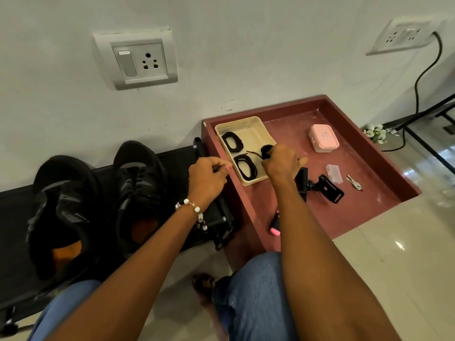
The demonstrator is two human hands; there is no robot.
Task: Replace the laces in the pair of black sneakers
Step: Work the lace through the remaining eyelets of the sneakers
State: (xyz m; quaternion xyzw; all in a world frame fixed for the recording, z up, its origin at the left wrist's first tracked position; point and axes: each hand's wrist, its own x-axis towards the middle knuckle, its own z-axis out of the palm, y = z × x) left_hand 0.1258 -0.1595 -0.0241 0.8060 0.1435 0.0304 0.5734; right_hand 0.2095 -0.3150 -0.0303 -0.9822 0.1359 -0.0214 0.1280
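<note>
evidently the right hand (280, 163) pinched a lace bundle (266, 151) over the tray (256, 179); the left hand (208, 174) was curled, contents unclear. sneakers (98, 203) sat left. next likely: uncoiling the lace for threading.

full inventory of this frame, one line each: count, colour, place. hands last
sneakers: 2, black, side by side on the black bench at left
lace coils: 2, black, in the beige tray
beige tray: 1, on the maroon table, far left corner
maroon table: 1, against the wall
pink case: 1, on the table, far right
black mount: 1, mid table
clear box: 1, beside the mount
keys: small bunch, silver, right of the clear box
wall sockets: 2, white, on the wall
left hand: fingers curled, contents unclear; beaded bracelet on wrist
right hand: grips a black lace bundle at the tray's edge
</note>
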